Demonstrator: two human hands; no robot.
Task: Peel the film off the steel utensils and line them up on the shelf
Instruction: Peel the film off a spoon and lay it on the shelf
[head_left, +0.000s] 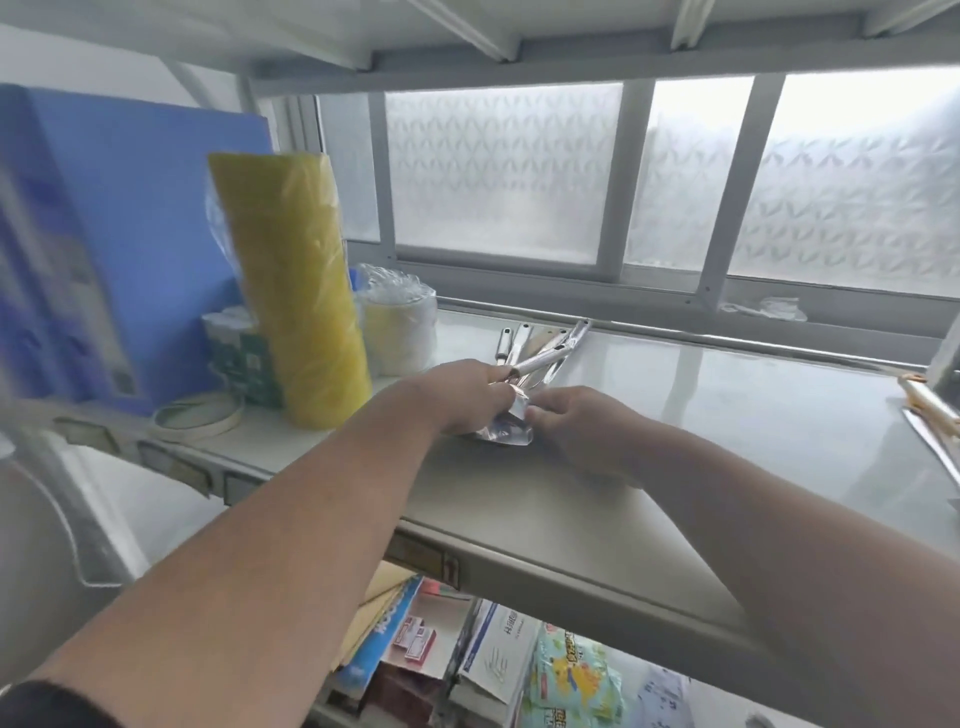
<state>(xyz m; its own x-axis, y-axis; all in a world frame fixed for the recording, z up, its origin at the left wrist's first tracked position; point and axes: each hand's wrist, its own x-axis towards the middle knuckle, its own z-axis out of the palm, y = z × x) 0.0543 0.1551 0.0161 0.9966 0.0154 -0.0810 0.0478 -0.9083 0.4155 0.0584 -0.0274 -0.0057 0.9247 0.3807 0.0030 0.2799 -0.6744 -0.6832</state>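
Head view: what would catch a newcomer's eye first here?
Two bare forearms reach to mid-shelf, where the left hand grips a steel utensil by its handle while the right hand pinches the clear film at its head. Left of them stands a tall yellow wrapped stack before a blue box. More utensils lie just behind the hands.

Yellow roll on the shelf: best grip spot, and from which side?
Take the yellow roll around its middle, coming from the front right. It stands nearly upright, tall and round, leaning slightly left. The blue box and tissue pack crowd its left, and the wrapped white stack sits behind on its right. The loose wrapper looks slippery.
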